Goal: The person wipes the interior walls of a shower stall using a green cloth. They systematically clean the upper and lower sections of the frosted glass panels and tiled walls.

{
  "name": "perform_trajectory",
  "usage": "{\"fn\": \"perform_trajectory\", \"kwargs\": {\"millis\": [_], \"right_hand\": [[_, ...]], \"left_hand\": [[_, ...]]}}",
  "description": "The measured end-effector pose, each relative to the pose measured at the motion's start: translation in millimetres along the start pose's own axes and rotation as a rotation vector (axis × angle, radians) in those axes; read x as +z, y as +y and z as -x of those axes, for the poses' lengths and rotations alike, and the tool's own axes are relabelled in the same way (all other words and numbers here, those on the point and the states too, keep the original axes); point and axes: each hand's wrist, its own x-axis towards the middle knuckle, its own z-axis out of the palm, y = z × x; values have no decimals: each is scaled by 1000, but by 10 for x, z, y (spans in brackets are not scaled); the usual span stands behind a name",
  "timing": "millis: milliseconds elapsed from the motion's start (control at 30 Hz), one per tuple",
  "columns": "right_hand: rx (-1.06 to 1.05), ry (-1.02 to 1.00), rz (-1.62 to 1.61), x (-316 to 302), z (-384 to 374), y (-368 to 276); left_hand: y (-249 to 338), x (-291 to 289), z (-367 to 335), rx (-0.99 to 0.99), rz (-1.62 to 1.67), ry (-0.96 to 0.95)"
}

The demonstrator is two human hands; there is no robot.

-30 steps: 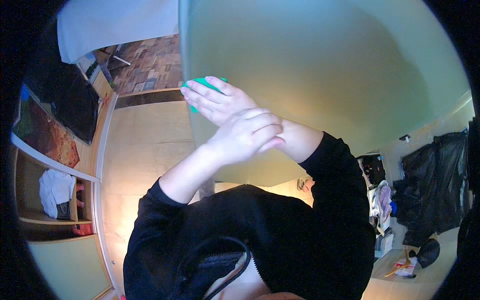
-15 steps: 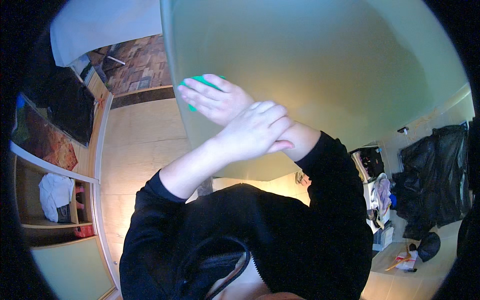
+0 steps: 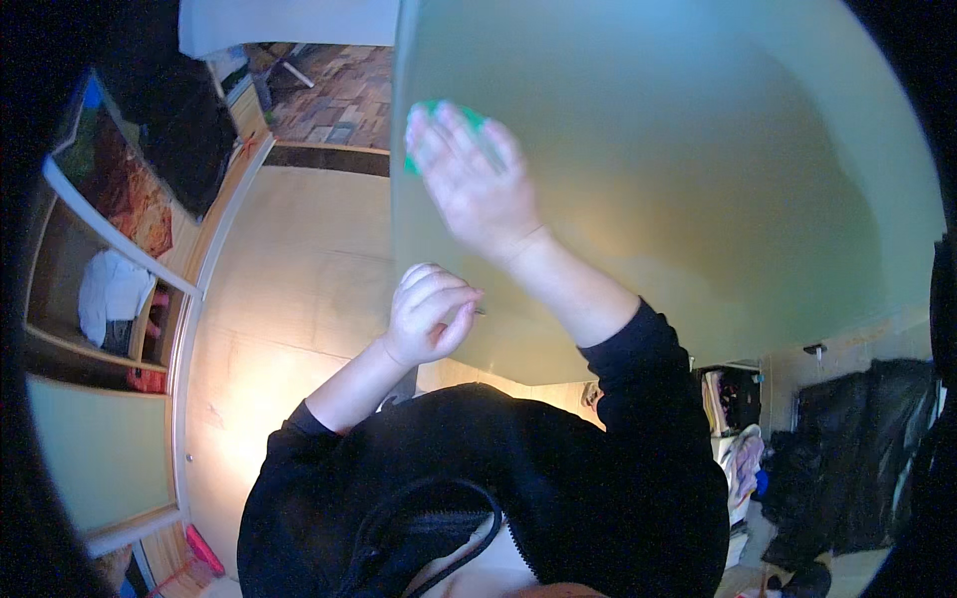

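My right hand (image 3: 477, 184) lies with its fingers stretched over a bright green cloth or pad (image 3: 473, 118), holding it against a large pale green door panel (image 3: 678, 199). Only the rim of the green piece shows around the fingers, so its exact kind is unclear. Lower down, my left hand (image 3: 434, 314) is apart from the right one, in front of the panel's lower left part. Its fingers curl in toward the thumb. A small dark bit (image 3: 480, 312) shows at the fingertips; whether the hand grips it is hidden.
At the left stands an open cabinet (image 3: 70, 289) with white cloth (image 3: 112, 284) inside. A pale wooden panel (image 3: 289, 259) lies between it and the door panel. Dark clothing (image 3: 847, 448) hangs at the right, beside folded fabrics (image 3: 743, 463).
My left hand has let go of my right wrist and moved down and left. My right hand has shifted up and right with the green piece. The view has turned slightly.
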Motion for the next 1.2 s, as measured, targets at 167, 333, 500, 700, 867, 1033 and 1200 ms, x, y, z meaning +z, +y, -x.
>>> {"fn": "perform_trajectory", "kwargs": {"millis": [167,333,500,700,867,1033,1200], "right_hand": [[-296,-353,-34,514,1180,-596],[-62,-261,-274,248,941,-417],[265,86,-12,-146,-158,-26],[148,-91,-65,446,255,-736],[150,-371,-195,897,1210,-1437],[427,-55,308,432,672,-773],[744,417,225,235,295,-277]], "left_hand": [[109,-147,146,-51,-81,17],[19,-300,474,-182,-141,51],[-239,-335,258,-71,-72,141],[-708,-574,-38,28,142,-2],[-1202,-937,-173,96,155,-134],[-1490,-931,-390,192,229,-197],[-1461,-739,-611,361,295,-229]]}}
